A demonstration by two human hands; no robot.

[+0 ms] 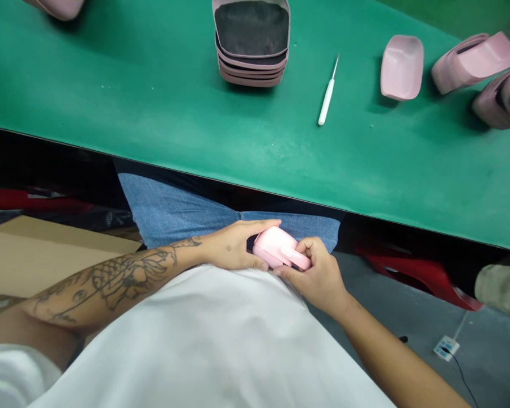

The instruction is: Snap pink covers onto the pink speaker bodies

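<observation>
Both hands are down in my lap, below the edge of the green table (153, 102). My left hand (233, 246) cups a small pink plastic case (276, 247) from the left, fingers curled over its top. From the right, my right hand (318, 275) pinches the same case, thumb and fingers closed on its near edge. The case rests against my white shirt, above my jeans.
On the table stand a stack of pink trays with dark inserts (251, 45), a white-handled pick tool (327, 96), an open pink shell (402, 67) and more pink cases (476, 59) at the right. A cardboard box (38, 255) lies left, a red stool (420, 272) right.
</observation>
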